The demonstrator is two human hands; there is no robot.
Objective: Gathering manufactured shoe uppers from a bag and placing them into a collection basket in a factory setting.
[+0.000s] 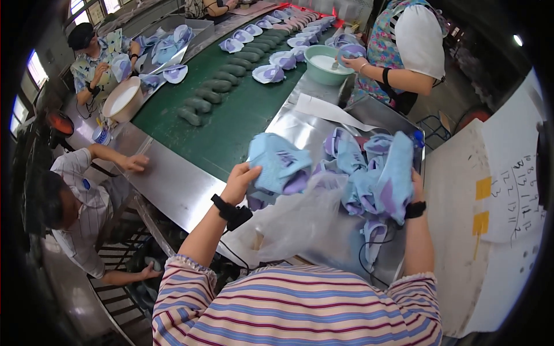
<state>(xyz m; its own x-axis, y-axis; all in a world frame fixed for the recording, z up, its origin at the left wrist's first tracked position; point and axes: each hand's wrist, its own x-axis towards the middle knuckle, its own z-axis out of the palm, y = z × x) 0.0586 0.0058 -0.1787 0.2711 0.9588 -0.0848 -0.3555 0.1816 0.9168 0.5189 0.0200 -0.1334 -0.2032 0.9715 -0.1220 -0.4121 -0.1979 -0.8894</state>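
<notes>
My left hand (239, 181) pinches the edge of a light blue shoe upper (276, 161) with purple parts, lifted above the metal tabletop. On the other side, my right hand (416, 187) grips a second light blue upper (398, 173) with a purple patch; most of its fingers are hidden behind the fabric. Between the hands lies a heap of similar uppers (349, 153), some folded over one another. A crumpled clear plastic bag (283, 222) spreads in front of me, below the left-hand upper.
A green conveyor belt (231, 124) carries dark shoe lasts (216, 85) between rows of uppers (268, 74). A green basin (322, 64) and a beige basin (122, 98) hold white liquid. Co-workers sit or stand at both sides. A written-on white board (508, 190) stands at right.
</notes>
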